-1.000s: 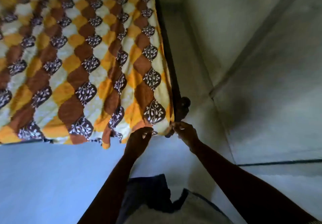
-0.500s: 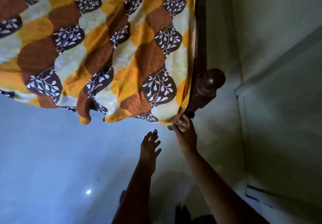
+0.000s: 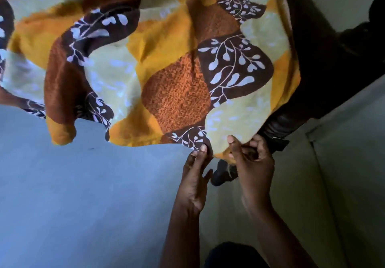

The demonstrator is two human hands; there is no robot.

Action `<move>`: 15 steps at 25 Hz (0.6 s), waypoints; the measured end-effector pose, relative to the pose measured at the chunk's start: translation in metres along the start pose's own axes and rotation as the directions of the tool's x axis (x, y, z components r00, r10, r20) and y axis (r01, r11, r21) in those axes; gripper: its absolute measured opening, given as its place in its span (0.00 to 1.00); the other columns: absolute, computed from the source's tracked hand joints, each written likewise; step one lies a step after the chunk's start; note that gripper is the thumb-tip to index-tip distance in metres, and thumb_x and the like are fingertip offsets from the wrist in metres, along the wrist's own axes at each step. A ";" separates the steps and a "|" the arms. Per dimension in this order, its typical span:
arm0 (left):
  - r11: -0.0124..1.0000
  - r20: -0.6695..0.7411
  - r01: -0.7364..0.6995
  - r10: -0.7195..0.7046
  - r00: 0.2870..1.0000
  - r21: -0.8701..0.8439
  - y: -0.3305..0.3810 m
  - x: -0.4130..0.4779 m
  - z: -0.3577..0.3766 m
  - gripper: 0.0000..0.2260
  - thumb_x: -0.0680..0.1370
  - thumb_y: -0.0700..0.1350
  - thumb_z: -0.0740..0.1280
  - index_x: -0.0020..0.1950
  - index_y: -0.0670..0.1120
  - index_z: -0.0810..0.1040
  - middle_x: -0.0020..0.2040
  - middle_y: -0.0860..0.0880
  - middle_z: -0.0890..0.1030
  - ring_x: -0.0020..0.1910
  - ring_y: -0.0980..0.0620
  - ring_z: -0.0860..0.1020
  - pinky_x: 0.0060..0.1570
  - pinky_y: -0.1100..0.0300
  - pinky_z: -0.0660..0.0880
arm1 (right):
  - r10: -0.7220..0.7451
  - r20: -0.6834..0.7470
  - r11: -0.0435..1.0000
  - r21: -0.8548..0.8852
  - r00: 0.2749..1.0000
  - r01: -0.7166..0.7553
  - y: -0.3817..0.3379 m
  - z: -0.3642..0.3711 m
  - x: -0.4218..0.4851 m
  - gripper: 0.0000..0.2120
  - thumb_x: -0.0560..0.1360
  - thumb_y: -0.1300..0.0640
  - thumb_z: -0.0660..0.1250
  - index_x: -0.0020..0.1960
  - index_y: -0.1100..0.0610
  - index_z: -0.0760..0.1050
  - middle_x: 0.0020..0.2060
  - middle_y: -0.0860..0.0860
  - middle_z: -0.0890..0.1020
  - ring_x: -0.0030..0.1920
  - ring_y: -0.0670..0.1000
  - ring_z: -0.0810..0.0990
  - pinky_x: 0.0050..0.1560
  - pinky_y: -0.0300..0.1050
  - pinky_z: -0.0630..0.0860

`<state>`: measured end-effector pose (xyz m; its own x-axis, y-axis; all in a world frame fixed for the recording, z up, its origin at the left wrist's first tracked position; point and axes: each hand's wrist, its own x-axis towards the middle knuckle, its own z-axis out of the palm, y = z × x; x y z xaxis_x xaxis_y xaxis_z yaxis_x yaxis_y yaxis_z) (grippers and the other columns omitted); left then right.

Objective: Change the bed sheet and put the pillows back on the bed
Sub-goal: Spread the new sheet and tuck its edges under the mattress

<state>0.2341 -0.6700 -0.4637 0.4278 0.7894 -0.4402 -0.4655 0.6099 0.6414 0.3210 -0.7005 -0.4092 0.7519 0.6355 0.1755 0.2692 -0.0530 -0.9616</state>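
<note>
Bed sheet [image 3: 158, 59] with a pattern of yellow, orange, brown and pale cream shapes fills the upper part of the view. Some dark brown shapes on it carry white leaf twigs. It lies over the bed and its lower edge hangs down in loose waves above the pale blue floor [image 3: 83, 194]. At the left the edge makes 1 rolled orange fold that hangs lower than the cloth beside it.

Both hands reach up to the corner of the sheet, close to each other but not touching. The left hand [image 3: 193, 182] has its fingers almost straight and together, and the fingertips pinch the hem at a dark leaf patch. How much cloth is between them I cannot tell. The right hand [image 3: 254, 163] is curled, with the thumb pressed on the pale yellow cloth and the other fingers bent under the edge, so it holds the corner of the sheet.

Just to the right of the right hand stands the dark wooden bedpost [image 3: 325, 75], and the sheet's side edge lies against it. A grey wall [image 3: 343, 184] is behind and to the right. At the bottom a dark piece of the person's clothing is seen between the 2 forearms.
</note>
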 end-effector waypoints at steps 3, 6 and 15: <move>0.994 0.144 -0.106 0.111 0.983 -0.042 -0.011 0.001 0.004 0.31 0.53 0.68 0.75 0.51 0.55 0.83 0.53 0.55 0.83 0.54 0.59 0.79 0.53 0.60 0.75 | -0.026 -0.010 0.991 0.128 1.000 0.028 0.009 0.000 -0.002 0.11 0.67 0.44 0.69 0.40 0.51 0.76 0.30 0.44 0.80 0.33 0.42 0.78 0.37 0.36 0.74; 0.966 0.184 -0.093 0.140 0.973 -0.239 -0.017 -0.005 0.011 0.36 0.52 0.64 0.79 0.57 0.52 0.80 0.60 0.49 0.80 0.60 0.53 0.77 0.58 0.57 0.74 | -0.020 -0.003 0.986 0.168 1.000 0.020 0.018 -0.010 -0.005 0.14 0.65 0.43 0.69 0.40 0.55 0.79 0.29 0.46 0.79 0.31 0.42 0.75 0.37 0.39 0.72; 0.956 0.037 -0.254 0.262 0.964 -0.149 -0.048 -0.042 0.048 0.10 0.69 0.41 0.73 0.50 0.46 0.82 0.47 0.48 0.85 0.44 0.54 0.82 0.43 0.60 0.78 | -0.085 0.257 0.975 0.221 0.963 0.027 0.011 -0.053 -0.009 0.03 0.73 0.51 0.66 0.46 0.48 0.79 0.36 0.39 0.84 0.40 0.36 0.80 0.44 0.31 0.74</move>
<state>0.2760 -0.7360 -0.4456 0.3189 0.9187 -0.2331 -0.6693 0.3924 0.6309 0.3487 -0.7479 -0.4101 0.5461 0.8144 0.1961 0.1497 0.1354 -0.9794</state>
